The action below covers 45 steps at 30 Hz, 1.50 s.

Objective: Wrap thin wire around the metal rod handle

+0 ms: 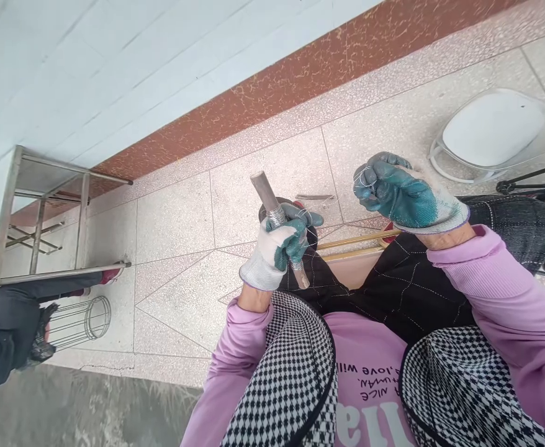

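My left hand (284,239), in a white and teal coated glove, is closed around a grey-brown rod (264,190) that is held at a slant. Thin silvery wire (278,216) is wound around the rod above and below my fingers. Off to the right, my right hand (396,192), gloved the same way, has its fingers curled in. Fine wire loops (368,176) show at its fingertips, so it grips thin wire. Loose strands also arc near the left thumb. Whether one strand joins both hands I cannot tell.
A white-seated stool (493,127) stands at the right by dark metal legs. To the left are a metal frame (85,217), a wire basket (96,318) and another person's leg (44,288). A thin brown strip (316,197) lies on the floor beyond my knees.
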Available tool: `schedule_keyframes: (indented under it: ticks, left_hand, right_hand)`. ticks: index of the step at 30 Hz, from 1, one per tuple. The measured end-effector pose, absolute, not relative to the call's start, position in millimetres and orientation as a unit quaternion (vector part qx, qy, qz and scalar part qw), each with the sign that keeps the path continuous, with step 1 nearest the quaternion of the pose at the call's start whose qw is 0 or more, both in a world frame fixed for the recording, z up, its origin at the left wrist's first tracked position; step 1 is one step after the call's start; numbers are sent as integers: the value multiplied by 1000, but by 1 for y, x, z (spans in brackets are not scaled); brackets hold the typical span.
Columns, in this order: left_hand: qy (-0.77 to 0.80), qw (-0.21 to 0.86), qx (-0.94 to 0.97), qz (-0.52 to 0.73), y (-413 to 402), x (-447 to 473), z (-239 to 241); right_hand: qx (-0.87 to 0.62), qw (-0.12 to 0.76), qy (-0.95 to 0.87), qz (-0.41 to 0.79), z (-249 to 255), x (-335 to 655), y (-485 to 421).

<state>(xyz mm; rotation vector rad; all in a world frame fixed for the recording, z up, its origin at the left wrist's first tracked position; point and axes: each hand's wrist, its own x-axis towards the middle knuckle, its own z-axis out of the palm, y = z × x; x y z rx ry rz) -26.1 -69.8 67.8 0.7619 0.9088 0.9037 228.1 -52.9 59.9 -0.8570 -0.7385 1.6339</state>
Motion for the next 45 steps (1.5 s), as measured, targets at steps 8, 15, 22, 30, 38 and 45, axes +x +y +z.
schedule_keyframes:
  ticks: [8, 15, 22, 30, 38, 45]
  left_hand:
    - [368, 786, 306, 392, -62, -32, 66]
    - [419, 734, 324, 425, -56, -48, 62]
    - [421, 700, 324, 477, -54, -71, 56]
    - [425, 700, 325, 473, -64, -41, 57]
    - [463, 686, 339, 448, -74, -33, 51]
    - [401, 716, 343, 457, -66, -50, 73]
  right_hand:
    - [-374, 531, -318, 690, 57, 240, -43]
    - [-401, 533, -306, 679, 66, 257, -38]
    - [-453, 588, -281, 608, 52, 267, -36]
    - [-392, 392, -460, 693, 39, 202, -57]
    - [-428, 503, -391, 641, 41, 194, -58]
    - [-443, 529, -425, 586, 41, 227, -49]
